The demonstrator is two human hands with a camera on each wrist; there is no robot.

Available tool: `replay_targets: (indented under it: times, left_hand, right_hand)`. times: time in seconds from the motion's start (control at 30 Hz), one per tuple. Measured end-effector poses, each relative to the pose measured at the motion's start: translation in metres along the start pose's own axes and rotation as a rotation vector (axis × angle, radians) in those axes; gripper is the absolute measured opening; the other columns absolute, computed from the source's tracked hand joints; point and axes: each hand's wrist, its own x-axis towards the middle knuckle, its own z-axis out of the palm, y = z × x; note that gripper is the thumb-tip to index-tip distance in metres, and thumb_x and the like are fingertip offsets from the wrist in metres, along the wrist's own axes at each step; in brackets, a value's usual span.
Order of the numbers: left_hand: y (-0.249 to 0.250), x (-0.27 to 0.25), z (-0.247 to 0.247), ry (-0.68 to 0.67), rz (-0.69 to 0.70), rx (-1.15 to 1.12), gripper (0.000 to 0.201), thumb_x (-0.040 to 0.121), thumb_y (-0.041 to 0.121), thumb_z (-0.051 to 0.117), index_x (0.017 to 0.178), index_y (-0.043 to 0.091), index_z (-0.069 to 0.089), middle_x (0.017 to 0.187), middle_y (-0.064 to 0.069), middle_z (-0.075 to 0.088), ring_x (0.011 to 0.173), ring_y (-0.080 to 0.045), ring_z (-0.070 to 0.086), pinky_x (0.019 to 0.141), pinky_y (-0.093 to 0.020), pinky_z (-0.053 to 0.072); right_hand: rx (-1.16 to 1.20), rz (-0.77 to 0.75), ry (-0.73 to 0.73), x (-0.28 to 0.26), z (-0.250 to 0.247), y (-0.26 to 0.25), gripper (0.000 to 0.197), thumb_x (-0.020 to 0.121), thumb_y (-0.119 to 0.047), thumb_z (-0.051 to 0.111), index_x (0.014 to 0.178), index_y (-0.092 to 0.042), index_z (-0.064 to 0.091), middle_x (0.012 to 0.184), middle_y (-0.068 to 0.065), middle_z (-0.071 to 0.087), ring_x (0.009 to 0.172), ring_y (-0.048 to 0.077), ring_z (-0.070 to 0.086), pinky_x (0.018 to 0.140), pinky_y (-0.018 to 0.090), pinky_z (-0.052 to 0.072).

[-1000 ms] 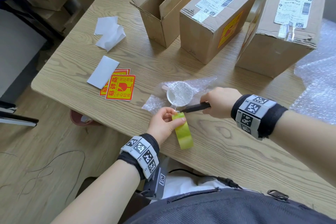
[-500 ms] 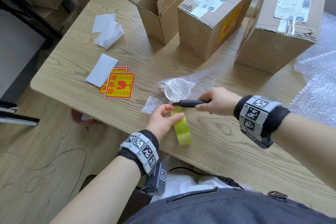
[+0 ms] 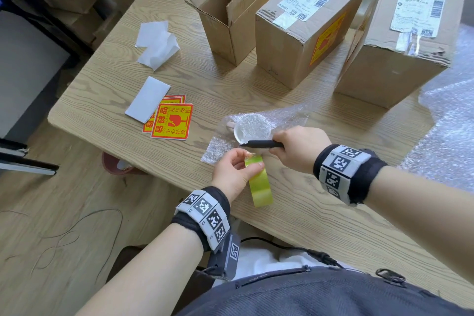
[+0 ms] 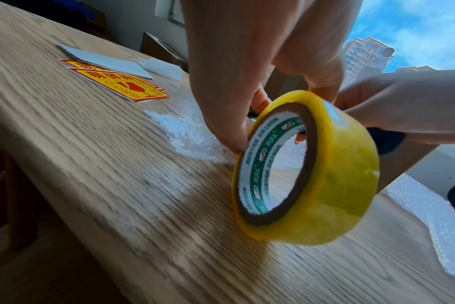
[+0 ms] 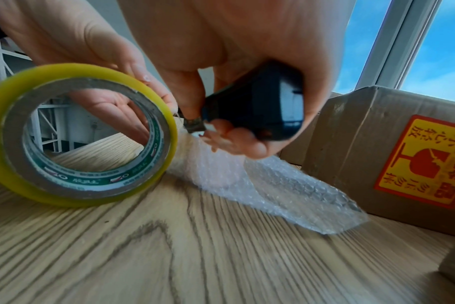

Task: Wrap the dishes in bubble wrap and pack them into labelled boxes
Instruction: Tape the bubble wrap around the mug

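Nearest the camera, the left hand (image 3: 232,170) pinches the top of the yellow tape roll (image 3: 258,182), thumb on one side, fingers curled over the other, and the roll stands on its edge on the wooden table (image 3: 320,215). Just beyond, the right hand (image 3: 298,147) is wrapped tight around a black utility knife (image 3: 261,144), lying level with its tip just above the left fingertips; the blade end sits right by the top of the roll in the right wrist view. Behind the knife, a white cup (image 3: 250,129) lies on its side, swaddled in a sheet of bubble wrap (image 3: 279,117) spread on the table. Off to the left, red-and-yellow fragile stickers (image 3: 171,122) lie stacked with a white backing paper (image 3: 148,99) over one corner, more white paper (image 3: 157,43) further back. At the far side, three cardboard boxes in a row: an open box (image 3: 228,10), a taped box (image 3: 305,23) with a fragile sticker on its side, and another sealed box (image 3: 402,38). A big spread of bubble wrap (image 3: 446,120) fills the right edge
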Motion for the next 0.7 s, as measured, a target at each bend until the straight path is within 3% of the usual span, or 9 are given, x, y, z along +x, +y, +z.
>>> replay_targets:
  times: [0.17,0.33,0.5,0.7]
  left_hand:
    - [0.001,-0.002,-0.002,-0.018,0.022,0.007,0.027,0.078,-0.001,0.072,0.093,0.011,0.053,0.09,0.003,0.062,0.086,-0.008,0.06,0.076,-0.013,0.049]
    - [0.002,-0.003,-0.004,0.008,-0.001,0.005,0.033,0.078,0.005,0.074,0.105,0.008,0.054,0.095,0.004,0.062,0.091,-0.007,0.059,0.078,-0.013,0.049]
    - [0.004,-0.002,-0.002,0.014,-0.009,0.012,0.037,0.078,0.004,0.074,0.11,0.003,0.055,0.098,-0.001,0.063,0.093,-0.011,0.06,0.074,-0.012,0.05]
    - [0.004,-0.006,0.0,0.02,0.001,0.014,0.028,0.079,0.005,0.073,0.1,0.01,0.056,0.092,0.006,0.062,0.088,-0.006,0.059,0.074,-0.012,0.048]
  right_hand:
    - [0.219,0.051,-0.092,0.002,0.004,0.003,0.017,0.093,-0.044,0.046,0.088,-0.029,0.052,0.079,-0.008,0.052,0.082,0.02,0.055,0.064,0.028,0.037]
    - [0.471,0.107,-0.16,-0.002,-0.001,0.024,0.022,0.088,-0.044,0.055,0.079,-0.025,0.061,0.07,-0.005,0.057,0.072,0.019,0.057,0.066,0.033,0.046]
    - [0.251,0.092,-0.141,-0.007,-0.008,0.022,0.027,0.088,-0.05,0.052,0.087,-0.025,0.063,0.075,-0.005,0.057,0.077,0.021,0.057,0.06,0.028,0.04]
    - [0.072,0.029,-0.125,-0.003,-0.009,0.005,0.025,0.092,-0.048,0.044,0.084,-0.027,0.055,0.077,-0.004,0.056,0.075,0.021,0.053,0.062,0.028,0.037]
